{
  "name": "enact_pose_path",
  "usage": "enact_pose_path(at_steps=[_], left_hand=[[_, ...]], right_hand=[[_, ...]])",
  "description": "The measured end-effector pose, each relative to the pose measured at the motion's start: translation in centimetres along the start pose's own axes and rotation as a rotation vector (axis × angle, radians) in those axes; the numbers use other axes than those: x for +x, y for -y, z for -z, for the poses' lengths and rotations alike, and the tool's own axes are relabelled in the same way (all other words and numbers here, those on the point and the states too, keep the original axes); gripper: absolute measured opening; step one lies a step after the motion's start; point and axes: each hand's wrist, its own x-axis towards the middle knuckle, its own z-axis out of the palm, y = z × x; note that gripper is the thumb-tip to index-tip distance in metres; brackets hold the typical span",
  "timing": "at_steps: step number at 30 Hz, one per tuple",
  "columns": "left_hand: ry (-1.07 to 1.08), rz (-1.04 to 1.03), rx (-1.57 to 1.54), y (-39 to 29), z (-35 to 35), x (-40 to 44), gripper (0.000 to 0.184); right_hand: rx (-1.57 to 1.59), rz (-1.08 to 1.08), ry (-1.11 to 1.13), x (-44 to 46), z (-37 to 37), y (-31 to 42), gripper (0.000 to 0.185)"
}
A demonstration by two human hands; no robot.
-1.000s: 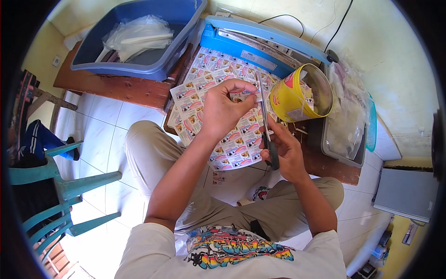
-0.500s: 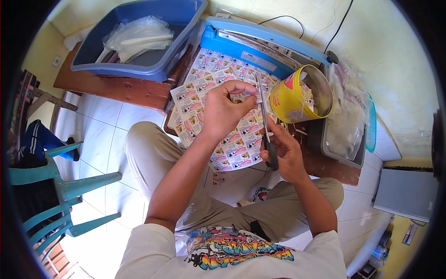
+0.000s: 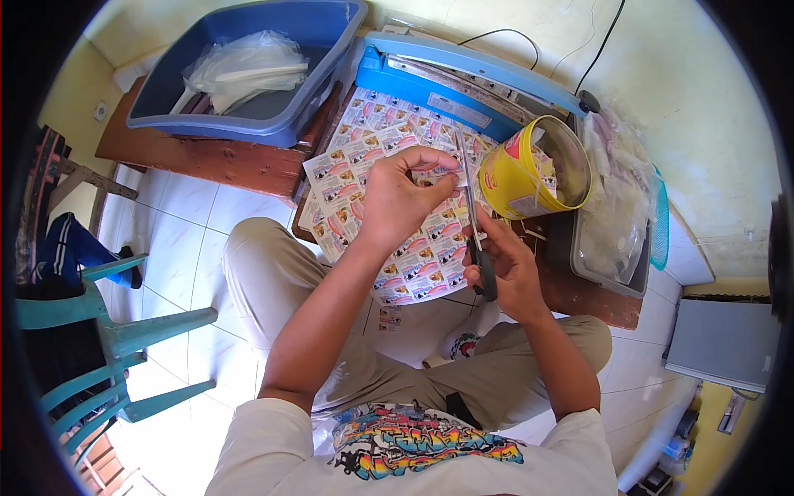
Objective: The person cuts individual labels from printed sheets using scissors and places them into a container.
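Observation:
My left hand [image 3: 401,198] is closed in a pinch on a small piece of printed paper [image 3: 445,171], mostly covered by the fingers. In my right hand [image 3: 509,269] is a pair of scissors [image 3: 485,277] with black handles, its metal blades pointing up and away, right beside the left fingertips. Whether the blades touch the paper piece is hard to make out. Under both hands lie printed label sheets [image 3: 422,269] with repeated colourful pictures. A yellow tub [image 3: 513,183] leans just right of the blades, with paper pieces inside.
Behind the sheets stands a blue paper cutter [image 3: 438,97] with a long arm. A blue basin [image 3: 223,124] holding clear plastic sits at the left on a wooden bench [image 3: 223,163]. To the right is a grey tray [image 3: 616,281] of plastic bags; a green chair [image 3: 157,331] stands lower left.
The scissors and right hand have shifted very slightly to the right. The left hand stays almost in place, still pinching the paper piece.

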Motion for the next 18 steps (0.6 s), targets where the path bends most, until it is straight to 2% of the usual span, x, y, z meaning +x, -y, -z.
enact_pose_path(at_steps=[5, 8, 15, 18], left_hand=[[0.023, 0.072, -0.083, 0.40, -0.16, 0.00, 0.021], [0.020, 0.043, 0.010, -0.56, -0.05, -0.04, 0.021], [0.021, 0.079, -0.039, -0.11, -0.07, 0.05, 0.020], [0.022, 0.034, 0.023, -0.22, -0.14, 0.03, 0.020]], right_hand=[[0.036, -0.038, -0.014, -0.06, -0.13, 0.16, 0.088], [0.042, -0.049, -0.017, -0.05, -0.14, 0.16, 0.088], [0.066, -0.046, -0.014, 0.02, -0.09, -0.16, 0.087], [0.068, -0.030, -0.021, 0.13, -0.13, -0.16, 0.087]])
